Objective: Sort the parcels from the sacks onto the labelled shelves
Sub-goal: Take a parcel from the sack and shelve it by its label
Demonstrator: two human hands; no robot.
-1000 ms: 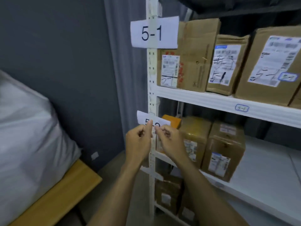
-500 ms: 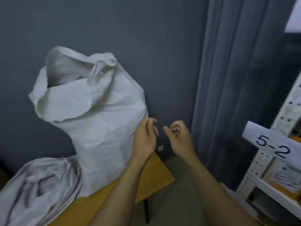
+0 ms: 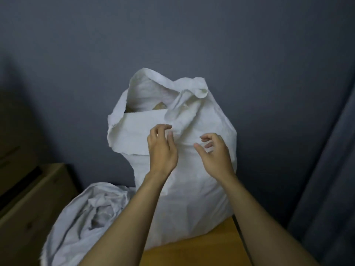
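A tall white woven sack (image 3: 192,189) stands upright on a wooden table (image 3: 201,248), its mouth folded open at the top. A brownish parcel (image 3: 159,106) shows just inside the mouth. My left hand (image 3: 161,148) hovers in front of the sack's upper part, fingers loosely curled and holding nothing. My right hand (image 3: 215,152) is beside it to the right, fingers spread and relaxed, also holding nothing. Whether either hand touches the sack I cannot tell. The labelled shelves are out of view.
A second white sack (image 3: 86,217) lies crumpled and flat on the table at the left. A pale wooden cabinet (image 3: 28,198) stands further left. A dark grey wall is behind, and a grey curtain (image 3: 330,169) hangs at the right.
My view has swung left from the shelf labels to the sacks. Both hands let go of the paper label and moved over to the upright sack, fingers opening.
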